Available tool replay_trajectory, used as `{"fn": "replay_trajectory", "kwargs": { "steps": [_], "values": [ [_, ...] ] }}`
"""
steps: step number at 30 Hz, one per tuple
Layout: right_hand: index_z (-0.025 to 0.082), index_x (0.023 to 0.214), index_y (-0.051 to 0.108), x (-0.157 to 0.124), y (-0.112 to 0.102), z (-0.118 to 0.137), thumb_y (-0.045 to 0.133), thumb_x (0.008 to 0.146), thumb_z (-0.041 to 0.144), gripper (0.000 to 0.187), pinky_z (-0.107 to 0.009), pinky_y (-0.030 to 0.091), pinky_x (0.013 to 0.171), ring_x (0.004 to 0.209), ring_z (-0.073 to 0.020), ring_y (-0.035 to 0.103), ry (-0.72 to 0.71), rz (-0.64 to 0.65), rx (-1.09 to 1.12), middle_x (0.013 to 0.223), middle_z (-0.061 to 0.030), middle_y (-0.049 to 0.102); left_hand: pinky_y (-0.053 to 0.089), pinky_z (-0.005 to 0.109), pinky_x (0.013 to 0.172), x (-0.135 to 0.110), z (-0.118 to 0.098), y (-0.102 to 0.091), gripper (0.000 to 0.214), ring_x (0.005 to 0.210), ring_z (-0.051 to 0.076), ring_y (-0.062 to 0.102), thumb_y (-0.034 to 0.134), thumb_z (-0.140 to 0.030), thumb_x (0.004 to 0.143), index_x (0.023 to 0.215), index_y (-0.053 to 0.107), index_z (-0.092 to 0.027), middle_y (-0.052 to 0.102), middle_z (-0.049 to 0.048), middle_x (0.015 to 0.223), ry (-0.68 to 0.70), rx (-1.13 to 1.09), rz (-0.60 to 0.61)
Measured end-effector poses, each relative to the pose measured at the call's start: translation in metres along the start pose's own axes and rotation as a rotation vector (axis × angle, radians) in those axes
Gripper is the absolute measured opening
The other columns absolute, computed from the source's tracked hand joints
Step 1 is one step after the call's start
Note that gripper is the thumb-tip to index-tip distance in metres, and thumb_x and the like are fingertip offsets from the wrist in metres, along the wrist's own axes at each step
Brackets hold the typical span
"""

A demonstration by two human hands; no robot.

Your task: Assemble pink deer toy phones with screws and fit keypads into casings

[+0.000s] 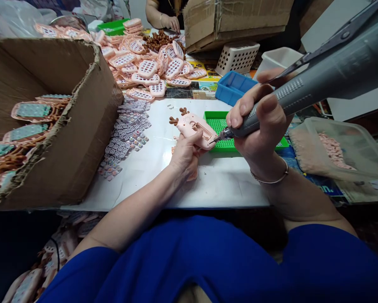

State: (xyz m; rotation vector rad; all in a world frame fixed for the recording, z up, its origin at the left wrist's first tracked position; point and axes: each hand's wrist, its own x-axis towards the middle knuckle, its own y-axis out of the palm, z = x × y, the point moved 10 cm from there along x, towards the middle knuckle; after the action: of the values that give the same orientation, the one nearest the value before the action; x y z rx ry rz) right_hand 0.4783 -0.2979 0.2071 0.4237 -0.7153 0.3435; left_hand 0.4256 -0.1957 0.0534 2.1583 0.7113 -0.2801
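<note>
In front of the green basket (219,123), our smooth white sheet (226,181) stretches to its front edge, leaving our wrists room. Above the basket slants our grey, ribbed screwdriver (315,80); our right hand (260,139), wrist raised, wraps round it. By the basket's left edge, our left hand (186,155) pinches the rounded pink plastic toy (190,126), thumb on top, knobbly brown antlers (174,121) pointing away, the metal bit (214,140) at its right end.

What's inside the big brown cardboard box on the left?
Rounded pink pieces with greenish rectangular faces, and knobbly brown bits, lie piled inside. The near wall of the cardboard box hides whatever is lower down.
</note>
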Motion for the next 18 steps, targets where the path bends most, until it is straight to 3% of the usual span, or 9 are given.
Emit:
{"fn": "replay_trajectory", "kwargs": {
  "steps": [8, 11, 18],
  "values": [
    [0.031, 0.095, 0.049, 0.007, -0.009, 0.007, 0.07, 0.072, 0.069, 0.048, -0.026, 0.032, 0.038, 0.038, -0.0103, 0.037, -0.019, -0.062, -0.036, 0.058, 0.0076, 0.037, 0.057, 0.033, 0.084, -0.002, 0.0, 0.009, 0.036, 0.086, 0.018, 0.07, 0.076, -0.01, 0.066, 0.099, 0.064, -0.016, 0.072, 0.0028, 0.087, 0.034, 0.045, 0.125],
    [0.031, 0.092, 0.053, 0.011, -0.015, 0.013, 0.072, 0.073, 0.062, 0.041, -0.027, 0.031, 0.037, 0.037, -0.01, 0.033, -0.079, -0.096, 0.03, 0.059, 0.0073, 0.035, 0.057, 0.031, 0.082, -0.004, -0.001, 0.015, 0.04, 0.087, 0.019, 0.07, 0.077, -0.009, 0.064, 0.1, 0.064, -0.015, 0.073, 0.0037, 0.09, 0.042, 0.062, 0.175],
    [0.034, 0.091, 0.055, 0.015, -0.021, 0.024, 0.073, 0.076, 0.058, 0.034, -0.026, 0.033, 0.035, 0.037, -0.0103, 0.034, -0.126, -0.07, 0.05, 0.059, 0.0071, 0.033, 0.056, 0.03, 0.084, -0.005, 0.001, 0.016, 0.043, 0.088, 0.018, 0.071, 0.074, -0.002, 0.061, 0.101, 0.065, -0.016, 0.074, 0.0041, 0.09, 0.012, 0.085, 0.166]
  ]
}}
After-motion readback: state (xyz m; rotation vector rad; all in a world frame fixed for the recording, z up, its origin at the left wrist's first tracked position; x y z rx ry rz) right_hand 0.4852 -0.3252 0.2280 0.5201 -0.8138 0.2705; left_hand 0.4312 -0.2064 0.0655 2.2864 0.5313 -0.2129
